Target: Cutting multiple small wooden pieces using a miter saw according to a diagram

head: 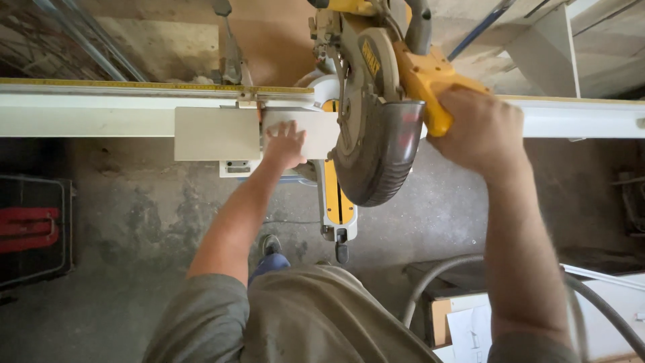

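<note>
Right hand [482,131] is wrapped tight round the yellow saw handle [430,84]; left hand [285,144] is spread flat, pressing the pale board [306,128] against the fence [101,101], left of the blade guard [379,154], so it is kept steady

- Right hand [480,131] grips the yellow saw handle [430,84].
- Left hand [285,144] lies flat on a white board [302,131] beside the blade guard [376,154].
- A grey hose [437,279] curls over the concrete floor [148,215].
</note>
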